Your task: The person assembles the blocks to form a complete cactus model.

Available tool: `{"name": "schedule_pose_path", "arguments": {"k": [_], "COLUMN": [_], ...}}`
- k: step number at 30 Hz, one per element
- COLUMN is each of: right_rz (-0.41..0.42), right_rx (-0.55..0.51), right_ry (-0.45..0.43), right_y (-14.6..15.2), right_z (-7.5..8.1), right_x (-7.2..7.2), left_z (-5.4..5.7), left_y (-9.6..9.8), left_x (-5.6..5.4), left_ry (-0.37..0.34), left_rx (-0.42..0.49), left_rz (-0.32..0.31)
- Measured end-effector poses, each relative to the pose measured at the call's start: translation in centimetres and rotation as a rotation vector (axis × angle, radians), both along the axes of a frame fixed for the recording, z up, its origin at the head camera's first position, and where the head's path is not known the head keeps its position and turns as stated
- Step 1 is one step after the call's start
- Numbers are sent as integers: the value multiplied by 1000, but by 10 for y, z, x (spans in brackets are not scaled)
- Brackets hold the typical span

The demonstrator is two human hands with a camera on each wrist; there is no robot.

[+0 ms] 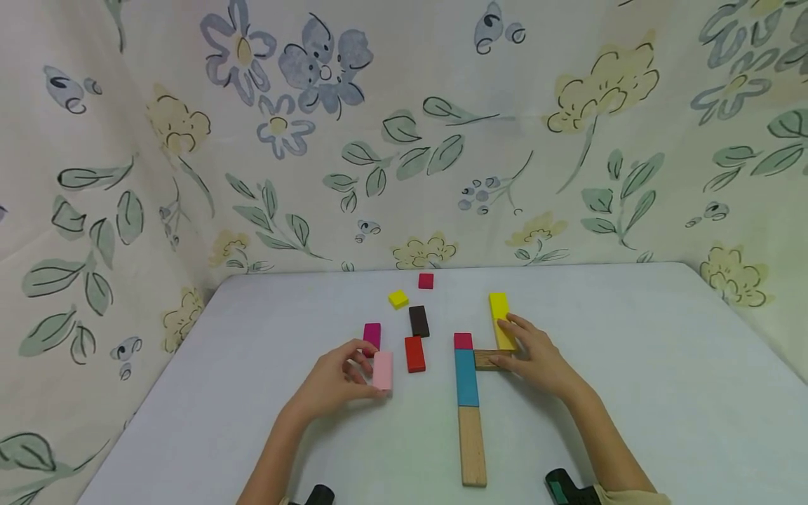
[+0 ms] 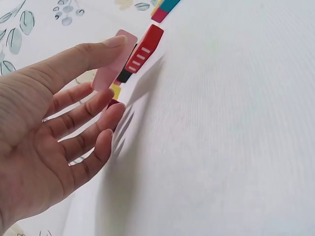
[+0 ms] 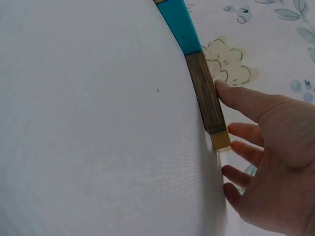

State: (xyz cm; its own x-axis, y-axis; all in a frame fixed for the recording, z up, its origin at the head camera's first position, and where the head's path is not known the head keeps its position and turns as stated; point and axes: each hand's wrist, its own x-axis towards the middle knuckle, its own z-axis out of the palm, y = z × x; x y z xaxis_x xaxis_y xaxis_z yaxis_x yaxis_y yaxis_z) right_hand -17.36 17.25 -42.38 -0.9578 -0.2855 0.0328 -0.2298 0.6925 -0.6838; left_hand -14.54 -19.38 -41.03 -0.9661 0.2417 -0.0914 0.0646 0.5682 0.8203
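Observation:
My left hand [image 1: 334,375] pinches a pink block [image 1: 382,372] between thumb and fingertips. In the left wrist view the thumb lies on the face of that pink block [image 2: 110,69]. Over on the right, my right hand [image 1: 541,359] rests its thumb on a brown wooden block [image 1: 486,360], its fingers by a long yellow block [image 1: 499,308]. The right wrist view has the loosely bent fingers beside the brown block [image 3: 205,93]. This brown block meets the side of a blue block [image 1: 466,379], between a light wooden block [image 1: 472,449] and a small crimson block [image 1: 463,341].
Loose blocks lie at the middle and back: magenta [image 1: 372,333], red [image 1: 414,355], black [image 1: 419,321], a small yellow one [image 1: 398,299] and a small red one [image 1: 426,280]. A floral cloth [image 1: 391,203] hangs behind the white table [image 1: 284,308].

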Motion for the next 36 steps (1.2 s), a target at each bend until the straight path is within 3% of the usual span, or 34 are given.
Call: {"name": "schedule_pose_path", "arguments": {"k": [8,14,23,36], "right_rz": [1,3,6,2], "right_rx": [16,20,26,29], "right_ry": [8,3,16,20], "right_y": [-1,-1,0,-1], "right_z": [1,0,-1,1], "right_x": [0,-1,-1,0], "left_z": [4,8,14,20], "left_y": [18,33,57,80], "left_x": [-11,-23,-43,-67], "left_ry": [47,93,71,60], "left_rx": [36,51,64,92], "left_rz": [26,-20,13,-18]}}
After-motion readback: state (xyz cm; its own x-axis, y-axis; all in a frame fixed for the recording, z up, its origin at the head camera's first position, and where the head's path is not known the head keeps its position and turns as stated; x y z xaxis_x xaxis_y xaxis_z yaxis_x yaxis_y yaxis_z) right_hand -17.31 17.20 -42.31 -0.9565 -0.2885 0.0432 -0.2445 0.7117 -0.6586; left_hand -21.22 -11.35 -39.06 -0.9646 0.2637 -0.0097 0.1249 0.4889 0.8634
